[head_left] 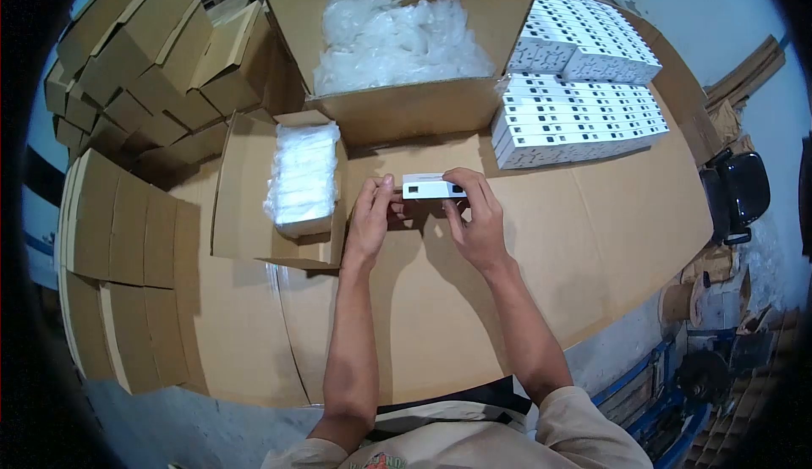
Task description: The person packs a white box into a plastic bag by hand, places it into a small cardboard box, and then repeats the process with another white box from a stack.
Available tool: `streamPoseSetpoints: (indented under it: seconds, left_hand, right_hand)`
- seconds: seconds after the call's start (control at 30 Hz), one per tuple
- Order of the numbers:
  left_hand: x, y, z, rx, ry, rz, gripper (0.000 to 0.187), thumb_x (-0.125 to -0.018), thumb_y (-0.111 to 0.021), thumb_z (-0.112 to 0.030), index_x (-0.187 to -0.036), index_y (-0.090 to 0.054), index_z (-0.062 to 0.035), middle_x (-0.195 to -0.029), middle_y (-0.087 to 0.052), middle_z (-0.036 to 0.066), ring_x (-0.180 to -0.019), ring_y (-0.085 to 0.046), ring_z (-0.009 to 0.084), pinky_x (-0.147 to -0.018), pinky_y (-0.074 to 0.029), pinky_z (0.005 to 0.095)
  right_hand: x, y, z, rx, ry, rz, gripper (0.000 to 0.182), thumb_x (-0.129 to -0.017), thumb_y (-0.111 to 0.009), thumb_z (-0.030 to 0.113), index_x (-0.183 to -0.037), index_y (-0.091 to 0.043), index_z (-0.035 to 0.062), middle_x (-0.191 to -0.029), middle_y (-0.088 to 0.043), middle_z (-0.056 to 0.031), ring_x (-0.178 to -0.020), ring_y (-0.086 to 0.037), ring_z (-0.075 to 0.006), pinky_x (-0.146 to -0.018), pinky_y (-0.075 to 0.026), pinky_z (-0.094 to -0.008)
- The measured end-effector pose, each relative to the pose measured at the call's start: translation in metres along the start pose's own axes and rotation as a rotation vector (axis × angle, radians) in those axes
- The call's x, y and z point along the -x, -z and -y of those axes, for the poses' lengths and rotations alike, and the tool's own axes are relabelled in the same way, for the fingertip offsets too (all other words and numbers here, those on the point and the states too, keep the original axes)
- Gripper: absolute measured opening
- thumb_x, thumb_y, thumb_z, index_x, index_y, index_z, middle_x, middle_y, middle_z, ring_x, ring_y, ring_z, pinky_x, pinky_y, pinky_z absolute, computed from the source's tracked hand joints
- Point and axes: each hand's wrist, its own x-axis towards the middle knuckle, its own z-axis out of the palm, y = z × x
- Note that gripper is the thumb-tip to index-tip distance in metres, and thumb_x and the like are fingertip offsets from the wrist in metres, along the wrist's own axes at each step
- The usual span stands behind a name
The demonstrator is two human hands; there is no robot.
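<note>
Brown cardboard-topped table [592, 241] mid-frame. On it: large open brown cardboard box [406, 118], top centre, crumpled clear plastic bags [397, 42] inside; stacked white rectangular boxes [584, 126], upper right; small open brown carton [237, 190], left of centre, plastic-wrapped white packs [304, 173] inside. Slim white box [427, 189], frame centre, between left hand [370, 215] and right hand [480, 224].

The cardboard-covered surface [592, 241] bears a large open carton [406, 114] toward its far edge, stacked white boxes [581, 122] at the far right corner, brown boxes [127, 241] along the left edge, and a smaller open carton [245, 194] inward from that edge.
</note>
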Motion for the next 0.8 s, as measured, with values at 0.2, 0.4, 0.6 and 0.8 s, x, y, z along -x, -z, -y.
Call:
streamPoseSetpoints:
  seconds: [0.2,0.4,0.6,0.8]
  left_hand:
    - [-0.002,0.005,0.002,0.008,-0.044,0.008,0.022,-0.105,-0.059,-0.027,-0.113,-0.055,-0.0075,-0.102,-0.061,0.004,-0.089,-0.061,0.0116,-0.081,-0.054,0.0286]
    - [-0.003,-0.004,0.001,-0.095,-0.153,-0.061,0.036,-0.099,-0.066,-0.007,-0.131,-0.051,0.0018,-0.119,-0.065,0.009,-0.109,-0.061,0.0138,-0.091,-0.054,0.0295]
    - [-0.006,-0.008,0.004,-0.272,-0.211,-0.034,0.043,-0.097,-0.063,0.001,-0.138,-0.050,0.0038,-0.127,-0.064,0.013,-0.117,-0.061,0.0180,-0.103,-0.050,0.0314]
    - [-0.002,-0.012,0.001,-0.370,-0.233,-0.024,0.037,-0.096,-0.064,0.005,-0.131,-0.055,0.0026,-0.121,-0.066,0.012,-0.115,-0.064,0.0172,-0.103,-0.051,0.0310]
  right_hand:
    - [0.000,-0.002,0.001,-0.105,-0.027,0.041,0.031,-0.088,-0.064,-0.008,-0.118,-0.061,0.0002,-0.129,-0.058,-0.0177,-0.100,-0.069,-0.0293,-0.078,-0.059,-0.0322]
    - [0.004,-0.012,-0.034,-0.369,-0.245,0.018,0.020,-0.094,-0.061,-0.003,-0.114,-0.060,-0.0026,-0.132,-0.057,-0.0167,-0.100,-0.068,-0.0218,-0.083,-0.058,-0.0328]
    - [0.003,-0.003,-0.044,-0.274,-0.382,0.070,0.022,-0.092,-0.067,-0.003,-0.110,-0.055,-0.0022,-0.103,-0.069,-0.0146,-0.096,-0.071,-0.0233,-0.085,-0.058,-0.0365]
    - [0.001,0.004,-0.047,-0.112,-0.322,0.120,0.031,-0.088,-0.070,-0.005,-0.113,-0.052,-0.0011,-0.104,-0.070,-0.0192,-0.101,-0.073,-0.0306,-0.088,-0.058,-0.0398]
